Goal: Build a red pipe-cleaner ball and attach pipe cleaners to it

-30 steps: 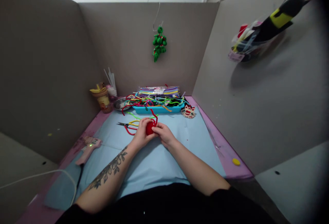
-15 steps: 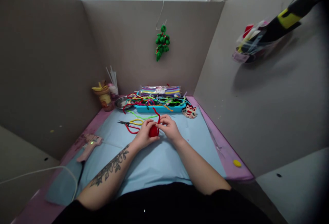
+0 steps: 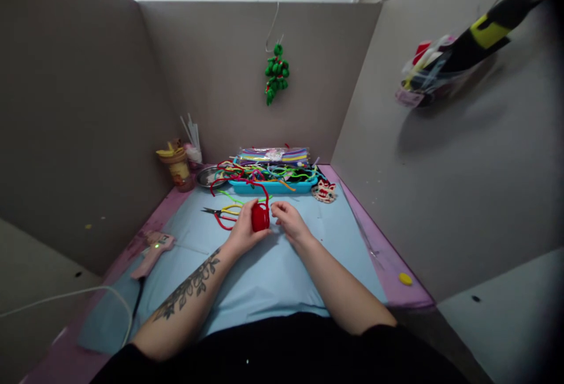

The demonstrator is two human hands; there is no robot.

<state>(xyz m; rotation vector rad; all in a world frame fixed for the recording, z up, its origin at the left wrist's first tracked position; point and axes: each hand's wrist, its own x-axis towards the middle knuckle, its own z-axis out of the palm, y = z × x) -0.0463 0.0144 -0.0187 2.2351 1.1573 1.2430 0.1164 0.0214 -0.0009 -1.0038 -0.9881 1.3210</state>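
Observation:
A round red piece (image 3: 260,218), which looks wound from fuzzy stem, sits in my left hand (image 3: 245,228), between the thumb and fingers. From its top a loose red strand rises and bends away to the left. Just right of the piece is my right hand (image 3: 286,217), its fingers curled together near the piece's edge; whether they hold anything is too small to make out. Scissors (image 3: 221,214) with one yellow and one red handle lie open on the blue cloth (image 3: 282,278), partly behind my left hand.
At the back stands a blue tray (image 3: 273,187) of colourful stems, beside a metal dish (image 3: 210,177) and a cup (image 3: 178,169). A pink glue gun (image 3: 154,252) lies left. A patterned piece (image 3: 325,191) and yellow disc (image 3: 405,279) are right.
My right hand has come away from the red strand and sits slightly right of the piece. The strand now leans left, and more of the red piece shows in my left hand.

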